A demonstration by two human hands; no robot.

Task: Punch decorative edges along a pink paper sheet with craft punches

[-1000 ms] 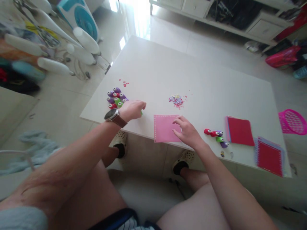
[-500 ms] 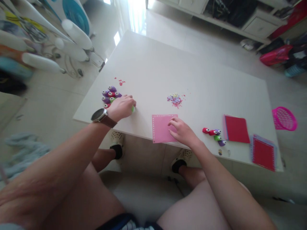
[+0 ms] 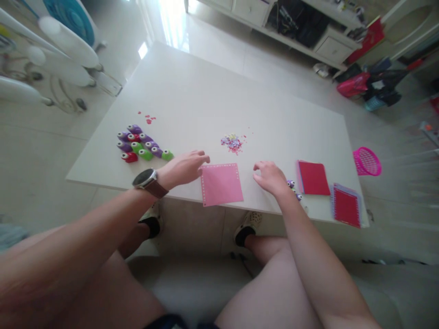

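Fingers (image 3: 203, 156) bent and narrowly spaced from the thumb, holds the left hand (image 3: 183, 169) at the upper left corner of the pink sheet (image 3: 222, 186), with the sheet just right of the fingertips. Cannot tell about contact with the sheet's edge, nor about a pinch there. Holds the right hand (image 3: 270, 176) beyond the opposite side, with fingers curved, a clear gap between forefinger and thumb, and a strip of bare table between fingertips and sheet. Has the sheet flat between both hands, at the front edge of the white table (image 3: 192, 91), with small pale marks along its left and top edges. Has a green punch (image 3: 167, 155) just beside the back of the left hand, next to a cluster of purple, red and green punches (image 3: 146, 155). Near the right wrist, partly covers some purple pieces (image 3: 291, 183). Beyond the sheet, shows a confetti heap (image 3: 233, 143); farther right, red sheets (image 3: 314, 178).
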